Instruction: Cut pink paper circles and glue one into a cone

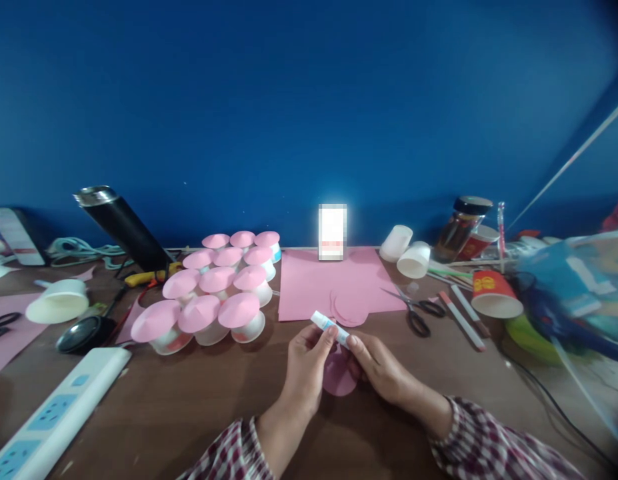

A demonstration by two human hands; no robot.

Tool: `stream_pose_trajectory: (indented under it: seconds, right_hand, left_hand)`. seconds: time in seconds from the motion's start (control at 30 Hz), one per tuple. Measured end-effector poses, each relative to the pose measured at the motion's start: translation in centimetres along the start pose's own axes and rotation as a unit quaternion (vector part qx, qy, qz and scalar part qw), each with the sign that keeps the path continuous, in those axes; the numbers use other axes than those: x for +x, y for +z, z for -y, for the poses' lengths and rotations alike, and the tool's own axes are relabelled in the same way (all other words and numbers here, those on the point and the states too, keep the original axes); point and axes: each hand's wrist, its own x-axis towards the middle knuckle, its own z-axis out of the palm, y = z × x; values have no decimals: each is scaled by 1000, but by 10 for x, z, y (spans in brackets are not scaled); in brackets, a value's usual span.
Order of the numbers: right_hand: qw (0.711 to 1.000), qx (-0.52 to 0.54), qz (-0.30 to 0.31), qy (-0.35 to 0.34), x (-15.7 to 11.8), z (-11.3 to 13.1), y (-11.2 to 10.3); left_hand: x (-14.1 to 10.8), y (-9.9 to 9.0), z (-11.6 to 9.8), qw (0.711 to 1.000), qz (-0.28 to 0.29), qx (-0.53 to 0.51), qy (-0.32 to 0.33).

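A white glue stick (321,321) with blue print lies slanted between my hands. My left hand (309,363) grips its left part with the thumb on top. My right hand (386,370) pinches the right end between thumb and fingers. Just below them is a pink paper disc (339,377), its upper edge hidden by the fingers; whether a hand touches it I cannot tell. Beyond the hands, loose pink paper circles (353,311) overlap the near edge of a pink paper sheet (309,287).
On the left stand several paper cups topped with pink paper cones (239,310). A power strip (63,407), a black flask (121,227) and a magnifying glass (86,333) lie farther left. Scissors (417,312), white cups (413,259), markers (461,320) and a red cup (493,293) are right. A phone (333,233) stands behind.
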Motion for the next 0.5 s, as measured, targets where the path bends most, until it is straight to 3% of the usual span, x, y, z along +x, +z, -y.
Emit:
stream_pose_trajectory:
  seconds: [0.5]
  right_hand:
    - [990,-119,-28,-67,0,-12,-2]
  left_hand:
    - [1,1,0,1000,-4,-24,-20]
